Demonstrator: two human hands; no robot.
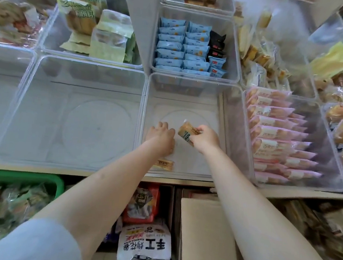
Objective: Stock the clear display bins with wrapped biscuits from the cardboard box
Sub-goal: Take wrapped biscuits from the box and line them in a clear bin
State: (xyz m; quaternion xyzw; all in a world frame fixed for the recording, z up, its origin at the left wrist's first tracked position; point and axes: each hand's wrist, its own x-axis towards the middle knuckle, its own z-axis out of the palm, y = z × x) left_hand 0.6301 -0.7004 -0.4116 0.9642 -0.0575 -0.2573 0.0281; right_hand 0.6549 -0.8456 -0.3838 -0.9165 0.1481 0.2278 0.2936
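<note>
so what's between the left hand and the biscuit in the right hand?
Head view: only bare bin floor separates the left hand from the wrapped biscuit the right hand holds.

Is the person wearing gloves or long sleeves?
No gloves. Both hands, left hand and right hand, are bare, and so are the forearms. A short light blue-grey sleeve shows on the left upper arm. I see no watch, rings or bracelets.
</note>
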